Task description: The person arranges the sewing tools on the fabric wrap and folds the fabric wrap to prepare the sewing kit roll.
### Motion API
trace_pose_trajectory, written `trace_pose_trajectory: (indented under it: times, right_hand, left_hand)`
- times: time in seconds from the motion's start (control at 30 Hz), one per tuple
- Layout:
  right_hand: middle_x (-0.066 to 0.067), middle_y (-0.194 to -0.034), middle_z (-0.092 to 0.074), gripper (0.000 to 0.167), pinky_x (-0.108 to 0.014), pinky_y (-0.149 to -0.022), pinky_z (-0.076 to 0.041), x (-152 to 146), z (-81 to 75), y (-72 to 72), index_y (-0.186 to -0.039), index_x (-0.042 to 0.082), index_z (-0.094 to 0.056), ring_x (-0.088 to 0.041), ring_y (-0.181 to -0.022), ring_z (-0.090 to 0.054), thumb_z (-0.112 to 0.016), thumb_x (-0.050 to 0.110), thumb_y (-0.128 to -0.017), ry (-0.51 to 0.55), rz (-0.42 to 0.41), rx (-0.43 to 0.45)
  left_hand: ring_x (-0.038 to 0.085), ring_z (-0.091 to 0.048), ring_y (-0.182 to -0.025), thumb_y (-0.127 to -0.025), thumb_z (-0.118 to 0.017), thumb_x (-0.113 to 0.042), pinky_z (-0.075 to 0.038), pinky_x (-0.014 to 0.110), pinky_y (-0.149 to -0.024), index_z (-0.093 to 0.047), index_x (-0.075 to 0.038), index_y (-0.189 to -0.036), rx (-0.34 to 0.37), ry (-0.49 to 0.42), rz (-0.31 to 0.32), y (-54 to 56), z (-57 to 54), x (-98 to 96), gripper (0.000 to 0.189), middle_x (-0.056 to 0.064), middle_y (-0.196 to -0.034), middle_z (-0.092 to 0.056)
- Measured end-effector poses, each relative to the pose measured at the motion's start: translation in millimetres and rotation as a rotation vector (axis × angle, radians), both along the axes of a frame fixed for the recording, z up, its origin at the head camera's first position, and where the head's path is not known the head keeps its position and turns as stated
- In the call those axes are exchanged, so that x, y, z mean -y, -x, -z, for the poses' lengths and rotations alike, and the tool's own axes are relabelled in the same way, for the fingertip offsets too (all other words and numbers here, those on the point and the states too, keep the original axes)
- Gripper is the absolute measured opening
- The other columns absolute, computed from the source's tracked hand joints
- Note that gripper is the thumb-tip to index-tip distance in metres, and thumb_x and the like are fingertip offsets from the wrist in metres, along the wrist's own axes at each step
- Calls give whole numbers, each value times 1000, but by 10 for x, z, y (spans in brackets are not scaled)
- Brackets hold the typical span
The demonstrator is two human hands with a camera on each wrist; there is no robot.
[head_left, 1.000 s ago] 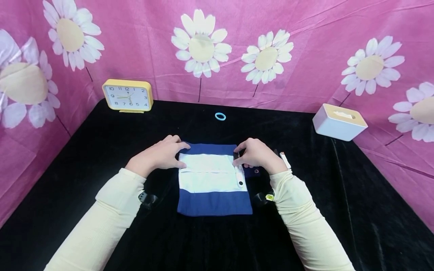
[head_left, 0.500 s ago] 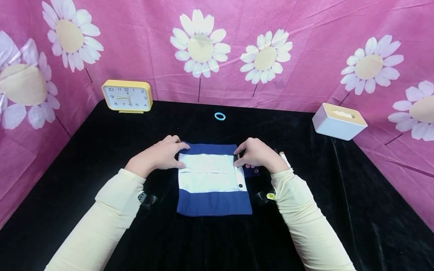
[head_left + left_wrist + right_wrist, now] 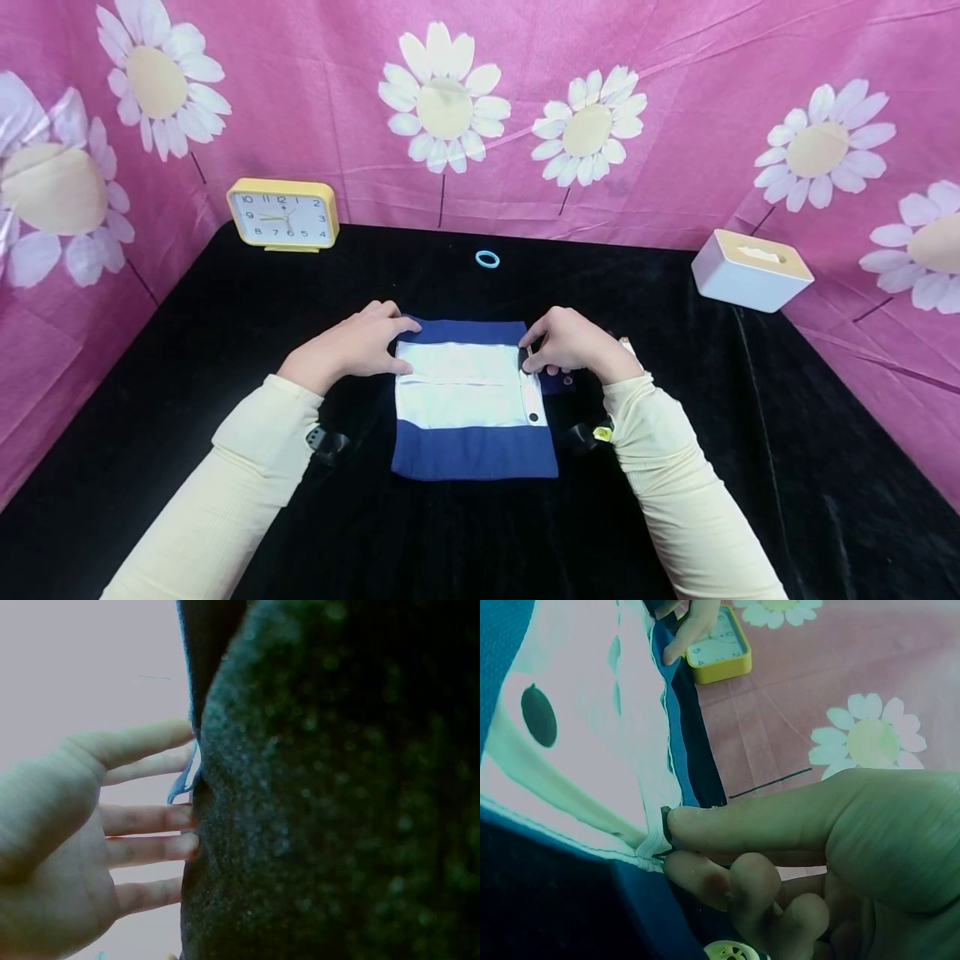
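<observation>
A navy cloth tool roll [image 3: 476, 454] with a white pocket panel [image 3: 457, 404] lies flat on the black-covered table. My left hand [image 3: 360, 340] rests at its upper left edge, thumb on the white panel; in the left wrist view its fingers [image 3: 146, 819] are straight, tips at the edge of the dark cloth. My right hand [image 3: 566, 340] pinches the dark upper end of a slim white tool [image 3: 532, 400] between thumb and index finger. The tool lies lengthwise along the panel's right edge, a dark oval near its lower end. Its kind does not show.
A yellow alarm clock [image 3: 283, 214] stands at the back left and a white tissue box [image 3: 750, 271] at the back right. A light blue ring [image 3: 487, 259] lies at the back middle. A navy flap with a snap [image 3: 567, 381] sticks out beneath my right hand.
The white tool has slid a little toward me along the panel's right edge, and my right hand has followed it slightly down. My left hand and the cloth have stayed put.
</observation>
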State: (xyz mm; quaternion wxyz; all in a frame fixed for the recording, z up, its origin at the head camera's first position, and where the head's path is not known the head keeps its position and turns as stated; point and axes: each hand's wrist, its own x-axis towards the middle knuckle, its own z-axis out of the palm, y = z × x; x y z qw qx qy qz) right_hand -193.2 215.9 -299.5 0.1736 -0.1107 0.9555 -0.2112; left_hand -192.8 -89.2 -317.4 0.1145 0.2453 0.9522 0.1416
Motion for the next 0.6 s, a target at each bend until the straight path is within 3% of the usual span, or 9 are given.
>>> trace_pose_trajectory:
  times: [0.6]
  right_hand:
    - [-3, -63, -66, 29, -29, -53, -51, -30, -1, 1, -106, 5, -76, -13, -56, -60, -84, 11, -79, 20, 12, 50]
  left_hand:
    - [32, -45, -124, -90, -77, -35, -45, 52, -104, -57, -13, -144, 5, 1, -2, -11, -7, -17, 62, 17, -141, -50]
